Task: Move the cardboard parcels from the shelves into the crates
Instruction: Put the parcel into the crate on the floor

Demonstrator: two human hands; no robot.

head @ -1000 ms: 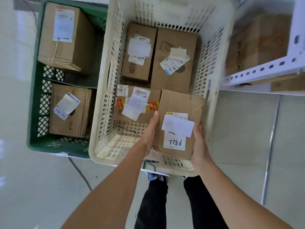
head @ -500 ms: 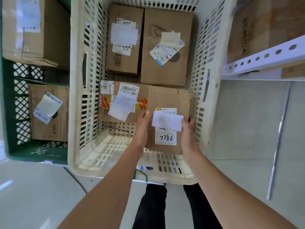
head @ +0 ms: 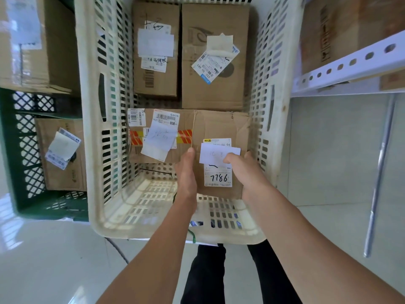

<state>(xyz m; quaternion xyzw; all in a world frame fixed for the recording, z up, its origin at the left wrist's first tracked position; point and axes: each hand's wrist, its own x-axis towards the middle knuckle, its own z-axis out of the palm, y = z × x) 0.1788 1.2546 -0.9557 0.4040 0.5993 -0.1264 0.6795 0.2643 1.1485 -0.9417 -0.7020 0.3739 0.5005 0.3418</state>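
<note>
Head view, the only one on offer: the 7786 parcel [head: 219, 128] is being set down inside the white crate [head: 153, 228], at that crate's near right corner, tight beside the taped parcel [head: 160, 137], which is lodged against the crate's left wall. The left hand [head: 186, 172] is laid flat along the parcel's left side, fingers straight as far as can be seen; the right hand [head: 249, 174] is wrapped round its right edge, thumb pressed onto the label on top. Whether the box is fully seated on the crate's floor cannot be told, since its underside is hidden. At the white crate's far end two more parcels [head: 215, 91] are already stowed side by side, so four are counted in this crate. To the left of the white crate the green crate [head: 50, 212] is seen with a small parcel [head: 63, 172] and a larger parcel [head: 32, 62] inside. To the right of the white crate, cardboard boxes [head: 341, 29] are still waiting on the shelf [head: 350, 64]. The job is judged well under way but unfinished: this box has yet to be let go, and the shelf stock has yet to be fetched.
</note>
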